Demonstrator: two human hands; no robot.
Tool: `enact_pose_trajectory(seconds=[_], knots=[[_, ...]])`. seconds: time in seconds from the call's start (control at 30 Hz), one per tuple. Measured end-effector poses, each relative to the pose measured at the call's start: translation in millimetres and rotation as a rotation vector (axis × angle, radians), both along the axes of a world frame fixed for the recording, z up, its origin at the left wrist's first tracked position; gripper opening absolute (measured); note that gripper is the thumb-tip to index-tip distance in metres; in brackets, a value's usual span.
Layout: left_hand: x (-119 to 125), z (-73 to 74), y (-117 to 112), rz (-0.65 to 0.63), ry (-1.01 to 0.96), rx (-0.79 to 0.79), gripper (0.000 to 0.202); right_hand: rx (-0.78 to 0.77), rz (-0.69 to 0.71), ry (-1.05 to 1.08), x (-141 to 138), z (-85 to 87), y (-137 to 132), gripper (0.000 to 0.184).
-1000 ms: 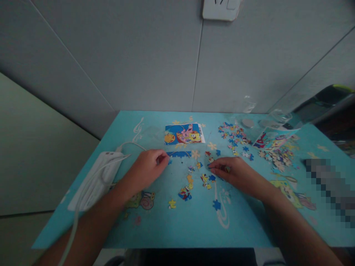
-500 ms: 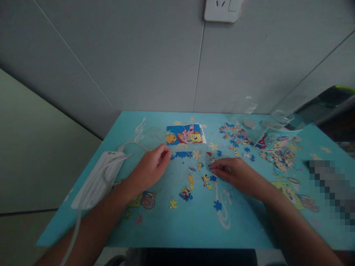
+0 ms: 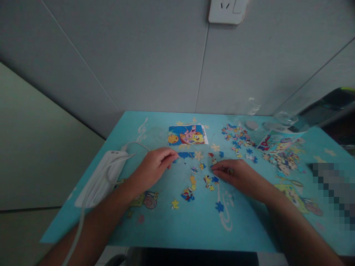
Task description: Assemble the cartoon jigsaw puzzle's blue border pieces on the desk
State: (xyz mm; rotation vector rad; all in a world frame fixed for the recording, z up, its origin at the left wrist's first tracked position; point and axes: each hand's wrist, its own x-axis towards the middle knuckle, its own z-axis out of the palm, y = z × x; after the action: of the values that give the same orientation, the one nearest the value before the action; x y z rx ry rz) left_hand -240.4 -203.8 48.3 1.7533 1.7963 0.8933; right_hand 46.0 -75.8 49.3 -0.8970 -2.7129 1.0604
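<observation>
Bare hands [image 3: 156, 166] and bare forearms [image 3: 107, 212]

Puzzle pieces [image 3: 238, 139]: apparently card, smooth printed faces.
Picture sheet [image 3: 187, 135]: paper by appearance, smooth, printed.
Tabletop [image 3: 194, 227]: smooth printed surface, faint sheen.
Power strip [image 3: 95, 177]: moulded plastic, smooth.
Cable [image 3: 82, 218]: smooth plastic sheath.
Wall socket [image 3: 227, 12]: hard plastic, smooth.
Clear container [image 3: 288, 120]: transparent, apparently plastic, glossy.
Wall [image 3: 138, 70]: smooth panels, matt.

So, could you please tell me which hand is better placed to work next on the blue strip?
Probably the left: the left hand is right by the left end of the blue strip, while the right hand is farther from it, by some loose pieces.
</observation>
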Motion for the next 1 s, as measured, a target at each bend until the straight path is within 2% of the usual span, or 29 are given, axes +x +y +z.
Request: enact_pose_trajectory(seconds=[0.07,0.2,0.27,0.43,0.67,0.73,0.87,1.0], knots=[[-6.3,-1.9,1.2,-0.088,0.104,0.002,0.024,0.0,0.0,-0.001,-0.2,0.6,-0.5,0.022],[-17.9,-9.3,2.7,-0.415,0.353,-0.04,0.029,-0.003,0.001,-0.002,-0.7,1.9,-1.3,0.022],[-20.6,-11.7,2.2,-0.503,0.422,-0.045,0.029,-0.004,-0.002,-0.007,-1.1,1.8,-1.3,0.022],[-23.2,-11.2,-0.3,-0.437,0.538,0.028,0.021,-0.002,-0.002,-0.026,-2.1,0.7,-1.5,0.023],[-21.6,-13.1,0.0,-0.39,0.739,0.155,0.02,-0.012,0.002,-0.021,-2.1,2.9,-1.9,0.021],[-21.3,-11.5,0.4,-0.337,0.798,0.184,0.02,-0.008,0.0,-0.021,-2.4,2.5,-1.2,0.021],[-23.5,-2.7,-0.6,-0.2,0.917,0.142,0.023,0.006,0.01,-0.014,-3.3,0.8,-0.6,0.022],[-22.5,0.6,-3.5,-0.275,0.904,0.076,0.029,0.012,0.014,-0.004,-3.3,0.4,-0.5,0.023]])
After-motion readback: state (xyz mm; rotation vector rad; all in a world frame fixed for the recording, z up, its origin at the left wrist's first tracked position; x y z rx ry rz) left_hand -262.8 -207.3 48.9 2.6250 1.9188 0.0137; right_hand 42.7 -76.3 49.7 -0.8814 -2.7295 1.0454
